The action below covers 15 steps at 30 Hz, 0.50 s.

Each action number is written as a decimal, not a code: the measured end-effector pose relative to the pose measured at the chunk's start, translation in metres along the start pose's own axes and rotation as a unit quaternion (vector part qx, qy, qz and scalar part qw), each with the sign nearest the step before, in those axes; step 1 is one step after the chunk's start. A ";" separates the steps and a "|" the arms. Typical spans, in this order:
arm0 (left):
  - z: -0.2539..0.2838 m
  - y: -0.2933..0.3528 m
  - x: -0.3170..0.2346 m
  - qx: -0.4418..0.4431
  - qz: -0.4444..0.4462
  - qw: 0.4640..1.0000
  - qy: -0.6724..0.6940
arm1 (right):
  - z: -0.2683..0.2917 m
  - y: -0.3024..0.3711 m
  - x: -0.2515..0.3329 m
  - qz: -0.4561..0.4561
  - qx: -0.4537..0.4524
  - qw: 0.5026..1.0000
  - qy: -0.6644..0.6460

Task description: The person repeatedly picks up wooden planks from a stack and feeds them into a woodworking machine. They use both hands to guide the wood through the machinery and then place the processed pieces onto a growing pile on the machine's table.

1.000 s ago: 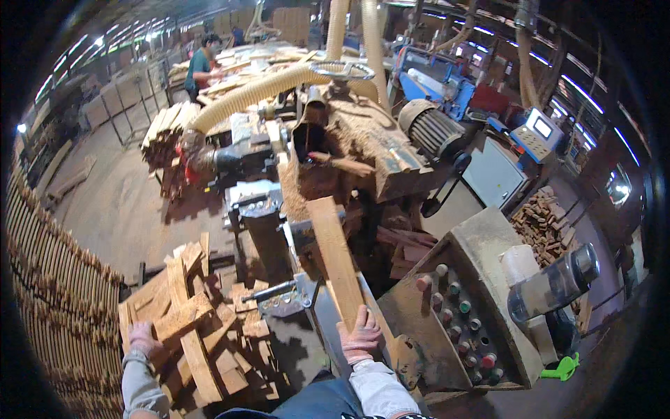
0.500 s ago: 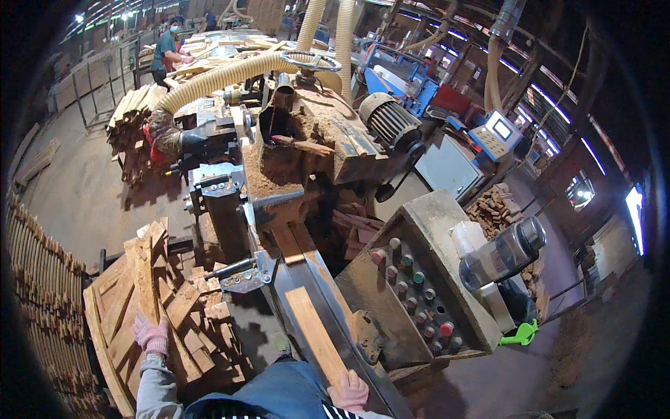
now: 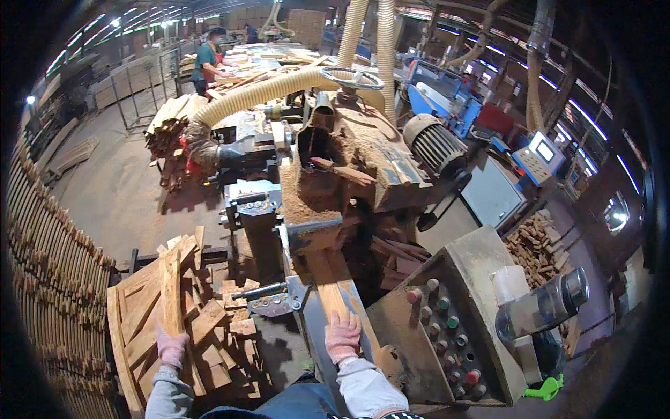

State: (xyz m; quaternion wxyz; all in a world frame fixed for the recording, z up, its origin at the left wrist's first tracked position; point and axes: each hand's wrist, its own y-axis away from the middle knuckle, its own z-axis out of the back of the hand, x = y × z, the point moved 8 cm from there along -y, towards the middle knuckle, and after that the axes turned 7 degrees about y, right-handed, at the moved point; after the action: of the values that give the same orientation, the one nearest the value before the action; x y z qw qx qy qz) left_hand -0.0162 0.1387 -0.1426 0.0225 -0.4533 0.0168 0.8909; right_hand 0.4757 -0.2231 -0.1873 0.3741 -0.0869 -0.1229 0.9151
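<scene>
Two gloved grips are at work: the right grip (image 3: 343, 336) lies palm down on the near end of a board (image 3: 329, 297), fingers pointing forward and pressed against the wood, though I cannot tell whether they curl over its end. The left grip (image 3: 172, 346) seems to pinch the near end of a plank (image 3: 170, 283) that lies over the pile of cut pieces (image 3: 213, 325) to the left. The board lies along the metal bed (image 3: 315, 349), its far part running toward the sawdust-covered housing (image 3: 301, 199) of the machine, where the far end is hidden. The step in hand looks like feeding this board with the right grip while the left one readies a plank. As I judge it, the push calls for steady forward pressure in line with the bed, fingers kept well back from the housing; the plank then wants lifting free of the pile without dragging its neighbours. Just right of the bed is a control box (image 3: 464, 272) with rows of buttons; beyond the housing, a ribbed hose (image 3: 255, 94) arches across.
</scene>
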 end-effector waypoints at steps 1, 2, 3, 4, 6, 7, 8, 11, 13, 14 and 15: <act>0.009 -0.004 -0.001 0.030 0.032 0.991 0.124 | -0.016 -0.017 0.010 0.004 0.000 1.000 0.002; 0.006 0.006 0.004 0.064 0.075 0.963 0.252 | -0.024 -0.021 0.011 0.013 0.008 1.000 0.018; 0.015 0.022 -0.025 0.059 0.062 0.953 0.289 | 0.001 -0.034 0.039 0.013 0.083 0.993 -0.078; 0.013 0.031 -0.051 0.089 0.114 0.940 0.309 | 0.026 -0.054 0.074 0.010 0.161 0.972 -0.170; -0.031 0.071 -0.106 0.154 0.147 0.844 0.493 | 0.051 -0.032 0.124 0.121 0.164 0.898 -0.390; -0.046 0.062 -0.096 0.185 0.104 0.845 0.491 | 0.071 -0.021 0.168 0.153 0.151 0.865 -0.453; -0.067 0.084 -0.125 0.272 0.157 0.796 0.518 | 0.089 -0.004 0.203 0.167 0.135 0.834 -0.507; -0.074 0.140 -0.169 0.287 0.094 0.820 0.486 | 0.185 0.073 0.262 0.060 0.367 0.543 -0.753; -0.085 0.163 -0.169 0.295 0.038 0.878 0.375 | 0.215 0.091 0.256 0.045 0.339 0.509 -0.790; -0.069 0.182 -0.188 0.306 -0.069 0.862 0.399 | 0.203 0.103 0.229 0.040 0.249 0.567 -0.784; -0.060 0.175 -0.166 0.265 -0.128 0.909 0.294 | 0.178 0.127 0.198 0.011 0.210 0.688 -0.694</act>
State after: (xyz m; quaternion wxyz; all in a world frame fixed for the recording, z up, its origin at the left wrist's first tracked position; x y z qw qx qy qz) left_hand 0.1204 -0.0429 -0.0423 0.2492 -0.6705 0.2000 0.6696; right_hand 0.2073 -0.1998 -0.0674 0.1807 0.6529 -0.1510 0.7199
